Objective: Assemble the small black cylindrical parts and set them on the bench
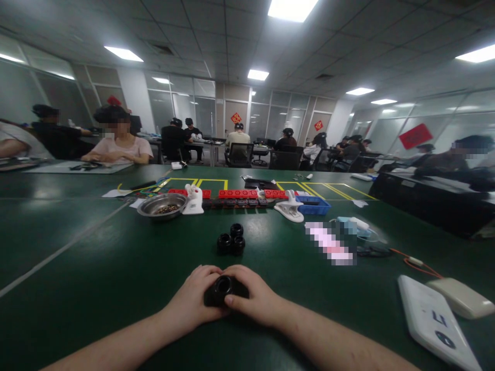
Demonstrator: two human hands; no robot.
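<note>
My left hand [197,294] and my right hand [257,296] meet near the front of the green table. Both are closed around black round pieces [223,285], one of which shows a hole in its top. Fingers cover much of what they hold, so I cannot tell how many pieces are there. My right thumb rests against the front of the piece with the hole. Just beyond my hands stand three more glossy black round pieces [236,230] in a tight cluster, each with an opening on top.
Farther back are a metal bowl [149,207] of small parts, a white clamp [193,200], a red strip of blocks [237,194], another white clip [291,208] and a blue tray [315,205]. A white device [429,314] and cables lie right. Several people sit beyond.
</note>
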